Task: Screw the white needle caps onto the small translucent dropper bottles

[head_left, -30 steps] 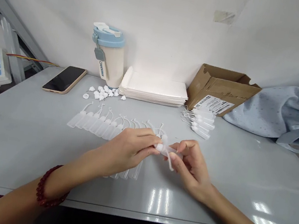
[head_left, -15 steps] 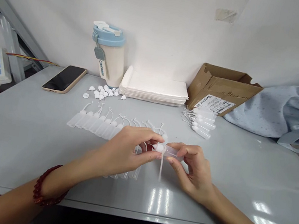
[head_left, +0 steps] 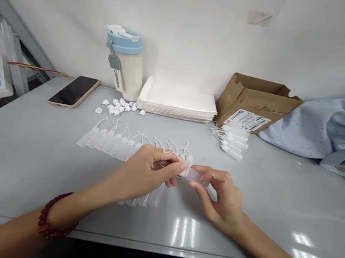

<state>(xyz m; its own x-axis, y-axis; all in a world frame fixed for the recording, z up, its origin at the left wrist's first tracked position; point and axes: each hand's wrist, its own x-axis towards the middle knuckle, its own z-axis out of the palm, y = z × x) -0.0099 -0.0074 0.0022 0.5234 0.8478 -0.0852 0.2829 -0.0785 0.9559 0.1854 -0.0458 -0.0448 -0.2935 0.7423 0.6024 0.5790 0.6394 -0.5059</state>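
Between both hands lies a small translucent plastic bottle (head_left: 195,176), held level. The fingertips of my right hand (head_left: 222,198) are closed round its clear body. At its white neck end, my left hand (head_left: 149,171) pinches with thumb and fingers, covering the cap and most of the thin white strap there. Part of a strap arches over the left fingers. Under and behind my left hand spreads a row of similar capped bottles (head_left: 109,142) with thin straps, partly hidden by the hand. More of these bottles (head_left: 235,143) are piled at the right.
Several small white caps (head_left: 119,105) lie by a cream tumbler (head_left: 131,72) with a blue lid. A phone (head_left: 74,91) rests at the left. Against the wall stand a stack of white boxes (head_left: 178,101), an open cardboard box (head_left: 255,103) and a pale blue bag (head_left: 317,125).
My left thumb has moved up over the bottle's neck, and the fingers have curled under. The strap that hung down below the bottle now runs up over the left fingers.
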